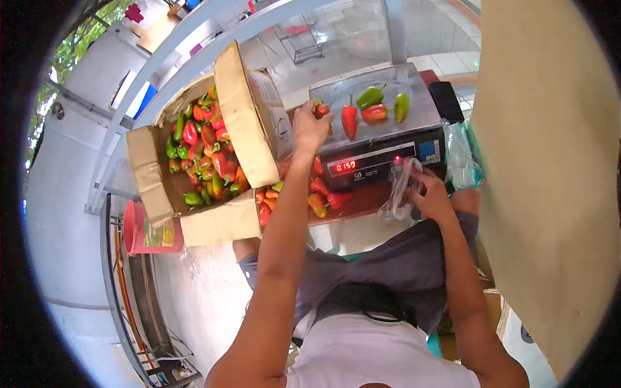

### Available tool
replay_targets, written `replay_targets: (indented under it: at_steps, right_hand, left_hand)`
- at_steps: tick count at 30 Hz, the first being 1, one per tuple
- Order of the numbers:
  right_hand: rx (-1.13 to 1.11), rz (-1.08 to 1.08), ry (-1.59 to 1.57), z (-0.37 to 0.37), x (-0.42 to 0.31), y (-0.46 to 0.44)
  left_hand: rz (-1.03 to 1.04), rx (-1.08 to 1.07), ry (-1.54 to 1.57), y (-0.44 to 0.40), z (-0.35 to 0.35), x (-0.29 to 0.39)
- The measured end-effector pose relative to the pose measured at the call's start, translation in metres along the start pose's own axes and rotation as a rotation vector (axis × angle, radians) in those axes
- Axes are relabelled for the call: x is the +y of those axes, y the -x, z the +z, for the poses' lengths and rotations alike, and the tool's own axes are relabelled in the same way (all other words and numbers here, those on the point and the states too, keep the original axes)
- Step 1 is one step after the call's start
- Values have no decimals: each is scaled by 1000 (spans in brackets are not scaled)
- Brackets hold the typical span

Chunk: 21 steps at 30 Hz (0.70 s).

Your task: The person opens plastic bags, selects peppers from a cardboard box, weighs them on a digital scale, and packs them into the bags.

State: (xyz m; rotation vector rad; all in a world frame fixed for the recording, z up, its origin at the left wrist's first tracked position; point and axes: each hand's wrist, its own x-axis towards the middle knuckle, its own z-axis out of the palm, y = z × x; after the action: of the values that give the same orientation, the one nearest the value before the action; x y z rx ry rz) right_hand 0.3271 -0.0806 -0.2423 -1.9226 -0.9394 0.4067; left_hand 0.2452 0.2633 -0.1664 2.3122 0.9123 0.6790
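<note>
My left hand is closed on a red pepper at the left edge of the metal scale pan. On the pan lie a long red pepper, a green pepper, a red-orange pepper and a yellow-green pepper. Red digits that look like 0.150 glow on the digital scale. In front of it, my right hand grips a crumpled clear plastic bag; part of its fingers is behind the film.
A cardboard box of mixed red and green peppers stands at the left, its flap upright beside the scale. Loose peppers lie before the scale. A pink bucket is at lower left; packed plastic bags and a black object sit right.
</note>
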Motion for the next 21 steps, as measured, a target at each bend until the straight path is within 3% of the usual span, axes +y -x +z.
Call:
replay_targets:
  at_steps: [2, 5, 14, 21]
  right_hand:
    - [15, 0, -16, 3, -1, 1]
    - [35, 11, 0, 4, 3, 1]
    - [39, -21, 33, 3, -1, -1]
    - [58, -5, -87, 6, 10, 0]
  left_hand:
    - [-120, -14, 115, 15, -18, 34]
    - [-69, 59, 80, 10, -11, 22]
    - [-104, -20, 57, 7, -12, 22]
    - [-174, -136, -170, -1, -2, 22]
